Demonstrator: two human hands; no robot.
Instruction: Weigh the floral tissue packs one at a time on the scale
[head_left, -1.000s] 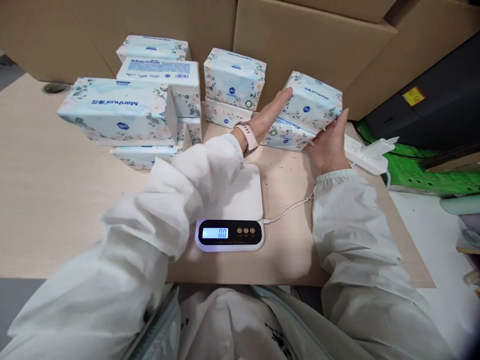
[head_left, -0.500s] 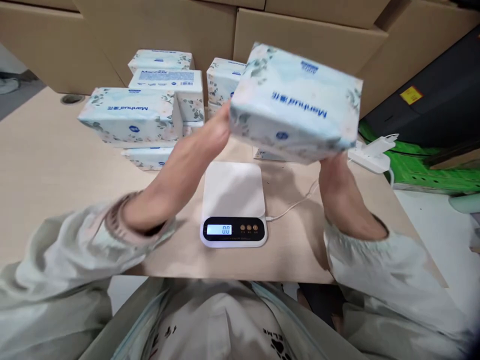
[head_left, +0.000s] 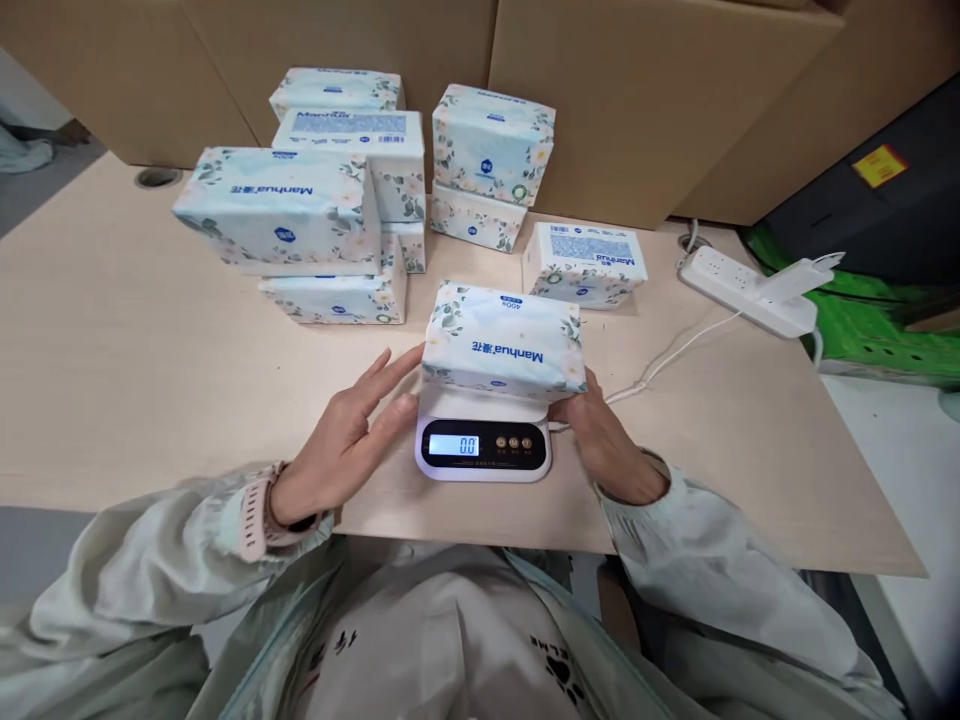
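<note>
A blue-and-white floral tissue pack (head_left: 504, 342) lies level over the white plate of a kitchen scale (head_left: 480, 450), and whether its full weight rests there I cannot tell. The lit display reads 0.0. At the pack's left end is my left hand (head_left: 349, 435), fingers stretched out and apart, the fingertips close against its side. My right hand (head_left: 604, 440) holds the pack's lower right corner, its fingers partly hidden behind the pack.
Stacked tissue packs (head_left: 289, 215) stand at the back left, with two more piled (head_left: 491, 150) behind the scale. A single pack (head_left: 585, 262) lies to the right, near a white power strip (head_left: 750, 290) and its cable (head_left: 667, 355). Cardboard boxes (head_left: 585, 110) wall the table's rear.
The tissue pack has come down from the raised position at the right onto or just over the scale. Both hands have lowered with it, and the left fingers have spread. The display still reads 0.0.
</note>
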